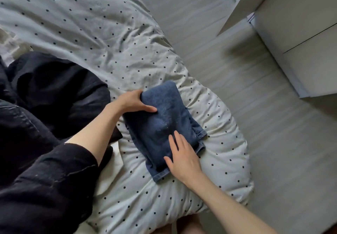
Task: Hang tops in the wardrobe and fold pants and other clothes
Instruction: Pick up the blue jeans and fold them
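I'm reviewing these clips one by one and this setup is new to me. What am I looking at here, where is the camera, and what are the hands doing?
There is no machine: a person wears a wide-angle camera on the head, looking down at their own two hands. The left hand grips one edge of a folded pair of blue jeans, thumb on top. The right hand lies flat on the jeans near their hems, fingers straight. The jeans rest on a pale dotted duvet. Dark clothes lie heaped to the left, and a white cabinet stands on the floor at upper right.
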